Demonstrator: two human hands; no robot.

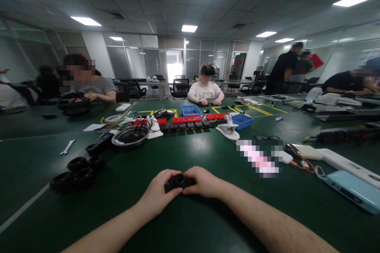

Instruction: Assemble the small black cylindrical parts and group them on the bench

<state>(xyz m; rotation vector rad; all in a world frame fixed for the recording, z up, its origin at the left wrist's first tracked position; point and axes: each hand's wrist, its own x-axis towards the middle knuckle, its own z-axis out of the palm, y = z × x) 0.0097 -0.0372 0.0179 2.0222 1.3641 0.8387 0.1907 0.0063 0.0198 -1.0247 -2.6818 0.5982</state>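
Both my hands meet on a small black round part (179, 181) just above the green table (208, 221) near its front edge. My left hand (158, 193) curls its fingers round the part's left side. My right hand (202, 182) pinches the part's right side with closed fingers. Only the part's top, a ring with a dark centre, shows between my fingers. A cluster of similar black round parts (77, 172) lies on the table to the left of my hands.
A metal bowl (130, 136), a wrench (67, 147), red and black power strips (187, 121), blue bins (242, 120) and a white clamp (228, 129) sit farther back. Phones and a power bank (350, 185) lie at right. Several people sit or stand round the tables.
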